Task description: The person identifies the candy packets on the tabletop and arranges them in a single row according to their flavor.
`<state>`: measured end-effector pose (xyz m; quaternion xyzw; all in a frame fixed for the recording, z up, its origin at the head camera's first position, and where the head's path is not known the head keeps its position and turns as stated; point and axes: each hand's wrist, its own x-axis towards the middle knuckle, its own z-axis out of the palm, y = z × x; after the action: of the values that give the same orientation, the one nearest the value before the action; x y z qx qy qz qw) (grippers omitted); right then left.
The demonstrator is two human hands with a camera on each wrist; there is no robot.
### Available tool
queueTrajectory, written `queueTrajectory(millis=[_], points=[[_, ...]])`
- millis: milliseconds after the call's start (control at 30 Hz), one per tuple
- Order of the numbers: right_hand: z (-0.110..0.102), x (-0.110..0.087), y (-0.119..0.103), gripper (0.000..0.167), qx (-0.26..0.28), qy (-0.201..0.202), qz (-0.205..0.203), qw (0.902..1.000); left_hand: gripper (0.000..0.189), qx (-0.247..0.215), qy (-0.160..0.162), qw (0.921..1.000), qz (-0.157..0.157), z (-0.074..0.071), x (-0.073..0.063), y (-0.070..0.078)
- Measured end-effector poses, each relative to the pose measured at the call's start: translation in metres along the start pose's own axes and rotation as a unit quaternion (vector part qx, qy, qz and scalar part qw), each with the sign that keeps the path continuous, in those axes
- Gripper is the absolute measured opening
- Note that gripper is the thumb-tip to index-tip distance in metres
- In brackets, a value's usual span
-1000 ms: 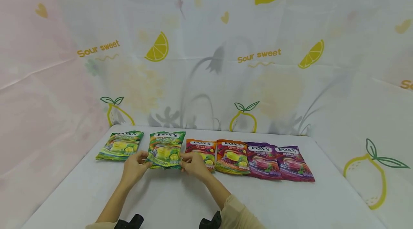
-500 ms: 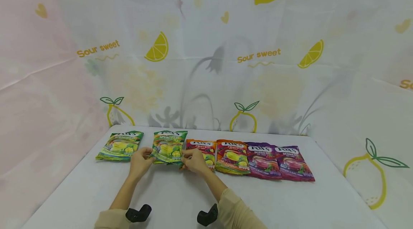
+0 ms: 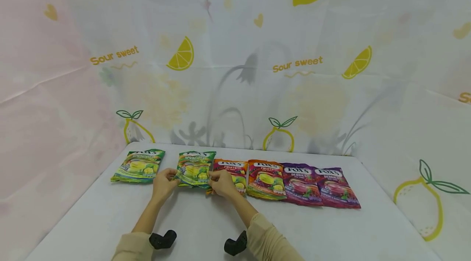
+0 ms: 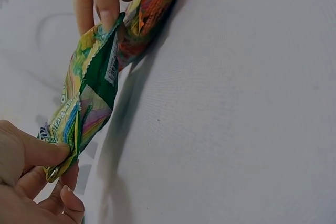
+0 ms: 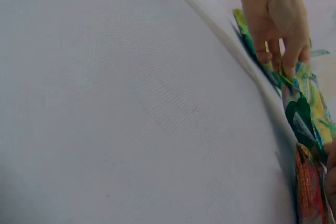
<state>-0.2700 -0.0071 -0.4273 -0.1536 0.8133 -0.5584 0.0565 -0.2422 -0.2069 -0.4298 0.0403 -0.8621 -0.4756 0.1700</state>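
Note:
Both hands hold a green Fox's candy bag by its lower corners. My left hand pinches the left corner between thumb and fingers, plainly seen in the left wrist view. At the right corner, my right hand pinches the bag's edge. The bottom seam is tipped up off the white table, with a shadow below it. Just right of it lies an orange-red Fox's Fruits bag, partly hidden by the right hand and overlapped by the green bag. A second green bag lies left of the left hand.
Another orange-red Fruits bag and two purple Berries bags continue the row to the right, edges overlapping. The white table ends at a lemon-print cloth backdrop. Black wrist cameras sit at both wrists.
The held green bag has shifted right, toward the orange-red bags, and tipped back lower. The left hand has moved right with it; the right hand has moved only slightly. Other bags stay put.

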Motion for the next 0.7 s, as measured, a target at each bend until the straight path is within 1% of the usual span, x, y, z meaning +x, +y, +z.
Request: queueTrajectory(millis=[167,400,467,600,700], points=[[0.001,0.002,0.001,0.035,-0.023,0.002,-0.002,0.9997,0.025,-0.003,0.0,0.9999,-0.01,0.002,0.002,-0.002],[0.006,0.003,0.001,0.035,-0.07,0.014,-0.02,0.9973,0.027,0.001,-0.004,0.9997,-0.022,0.003,0.001,-0.005],[0.007,0.003,-0.001,0.035,-0.077,0.02,-0.02,0.9966,0.027,0.004,-0.002,0.9998,-0.022,0.003,0.001,-0.006],[0.011,0.004,-0.002,0.034,-0.119,0.028,-0.024,0.9922,0.028,0.005,-0.002,0.9998,-0.019,0.004,0.002,-0.007],[0.013,0.004,-0.003,0.012,-0.173,0.035,-0.028,0.984,0.03,0.012,-0.005,0.9997,-0.022,0.005,0.001,-0.008]])
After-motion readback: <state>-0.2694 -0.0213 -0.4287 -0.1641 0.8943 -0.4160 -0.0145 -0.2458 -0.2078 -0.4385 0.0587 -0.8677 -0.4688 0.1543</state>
